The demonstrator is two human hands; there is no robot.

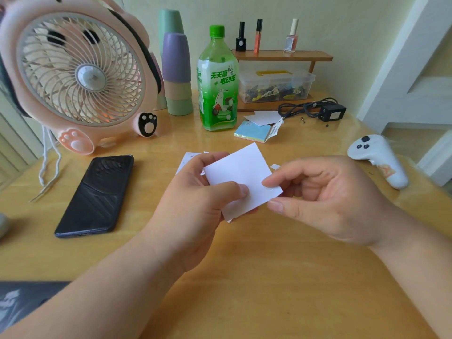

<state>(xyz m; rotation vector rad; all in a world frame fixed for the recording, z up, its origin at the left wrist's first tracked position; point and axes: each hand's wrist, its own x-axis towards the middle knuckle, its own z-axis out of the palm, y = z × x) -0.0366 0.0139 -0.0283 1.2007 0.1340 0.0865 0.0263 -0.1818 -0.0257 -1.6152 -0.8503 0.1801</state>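
A small white square of paper (241, 173) is held above the middle of the wooden table (269, 277). My left hand (195, 204) pinches its left side, thumb on top and fingers behind. My right hand (327, 196) pinches the paper's lower right corner between thumb and forefinger. Behind the left hand lies another white sheet with red marks (187, 160), mostly hidden.
A black phone (97, 194) lies at left, with a pink fan (78, 72) behind it. Stacked cups (176, 69), a green bottle (217, 81), a sticky-note pad (253, 131), a shelf with nail polish (281, 55), a black charger (330, 112) and a white controller (381, 159) stand around.
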